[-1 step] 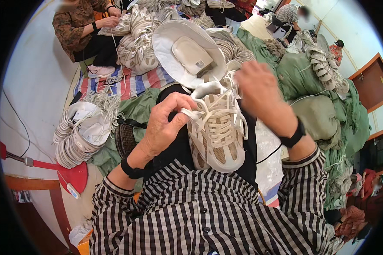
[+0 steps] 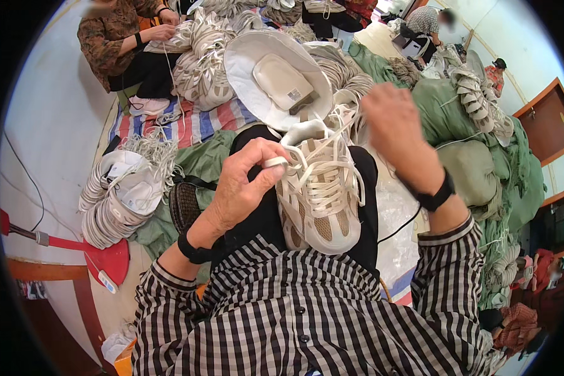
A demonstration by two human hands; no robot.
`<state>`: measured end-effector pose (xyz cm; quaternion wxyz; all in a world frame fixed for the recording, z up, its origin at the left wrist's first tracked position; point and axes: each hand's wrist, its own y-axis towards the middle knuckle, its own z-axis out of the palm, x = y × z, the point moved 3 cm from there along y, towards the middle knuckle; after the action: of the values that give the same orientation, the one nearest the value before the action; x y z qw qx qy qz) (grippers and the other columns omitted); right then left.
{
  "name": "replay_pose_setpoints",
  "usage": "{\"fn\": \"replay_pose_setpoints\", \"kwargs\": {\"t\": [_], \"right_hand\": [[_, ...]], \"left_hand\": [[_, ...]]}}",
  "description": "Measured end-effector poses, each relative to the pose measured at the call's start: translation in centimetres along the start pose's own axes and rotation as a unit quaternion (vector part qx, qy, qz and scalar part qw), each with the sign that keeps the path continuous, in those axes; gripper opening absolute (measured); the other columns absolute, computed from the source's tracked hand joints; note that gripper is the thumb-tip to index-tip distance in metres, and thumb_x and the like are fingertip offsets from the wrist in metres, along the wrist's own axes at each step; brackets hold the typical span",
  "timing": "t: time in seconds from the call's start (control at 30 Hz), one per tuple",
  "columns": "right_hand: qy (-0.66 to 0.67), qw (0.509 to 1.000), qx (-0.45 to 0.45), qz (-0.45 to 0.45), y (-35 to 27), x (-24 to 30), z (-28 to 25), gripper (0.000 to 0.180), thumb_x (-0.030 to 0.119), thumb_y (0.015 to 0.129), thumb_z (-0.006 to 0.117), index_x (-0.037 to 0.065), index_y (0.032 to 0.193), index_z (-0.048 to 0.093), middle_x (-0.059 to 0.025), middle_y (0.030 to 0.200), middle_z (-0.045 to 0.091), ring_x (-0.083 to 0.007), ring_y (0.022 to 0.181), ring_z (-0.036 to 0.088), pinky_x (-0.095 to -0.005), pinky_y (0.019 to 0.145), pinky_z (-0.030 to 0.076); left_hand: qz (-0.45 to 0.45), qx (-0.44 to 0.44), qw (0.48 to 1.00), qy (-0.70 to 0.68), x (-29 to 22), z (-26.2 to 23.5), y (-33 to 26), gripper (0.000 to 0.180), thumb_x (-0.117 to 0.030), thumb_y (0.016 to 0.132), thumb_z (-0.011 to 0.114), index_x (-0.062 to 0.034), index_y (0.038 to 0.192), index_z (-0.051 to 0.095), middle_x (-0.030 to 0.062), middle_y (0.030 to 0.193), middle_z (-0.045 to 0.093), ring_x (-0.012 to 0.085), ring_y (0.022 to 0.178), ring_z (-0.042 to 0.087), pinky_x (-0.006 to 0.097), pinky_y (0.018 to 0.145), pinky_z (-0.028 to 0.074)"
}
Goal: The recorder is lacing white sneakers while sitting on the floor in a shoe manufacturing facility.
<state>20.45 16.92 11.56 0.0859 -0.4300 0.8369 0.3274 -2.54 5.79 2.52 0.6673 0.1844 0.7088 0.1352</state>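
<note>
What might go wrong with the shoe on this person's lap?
The shoe rests on the lap and its body seems ungripped, so a sharp tug on the laces could tip it. Some loops look loose, so they might tangle. The white lace pinched in the left hand could slip free.

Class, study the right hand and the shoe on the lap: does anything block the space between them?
Nothing visible blocks it. The right hand, blurred, is to the upper right of the shoe, and only a pale lace slants from the shoe toward that hand. The left hand is on the shoe's other side.
</note>
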Motion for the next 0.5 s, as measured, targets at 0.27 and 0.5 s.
{"fn": "replay_pose_setpoints", "kwargs": {"t": [0.27,0.5], "right_hand": [[-0.095,0.927,0.172,0.318,-8.0,-15.9,7.7,0.015,0.01,0.078,0.065,0.006,0.093,0.064,-0.0136,0.098,0.063,-0.0335,0.101,0.06,-0.047,0.083,0.048],[0.418,0.885,0.008,0.203,-6.1,-5.5,7.5,0.023,0.005,0.087,0.064,0.003,0.111,0.064,-0.0066,0.096,0.066,-0.017,0.083,0.061,-0.0309,0.075,0.049]], "left_hand": [[0.053,0.106,0.983,0.14,0.5,1.2,0.9,0.012,-0.002,0.076,0.067,-0.0019,0.083,0.057,0.0065,0.106,0.062,0.0206,0.088,0.054,0.031,0.078,0.046],[0.067,0.152,0.971,0.171,-0.7,1.0,1.3,0.014,0.0,0.077,0.069,-0.0018,0.088,0.061,0.007,0.106,0.062,0.0207,0.093,0.058,0.032,0.081,0.047]]}}
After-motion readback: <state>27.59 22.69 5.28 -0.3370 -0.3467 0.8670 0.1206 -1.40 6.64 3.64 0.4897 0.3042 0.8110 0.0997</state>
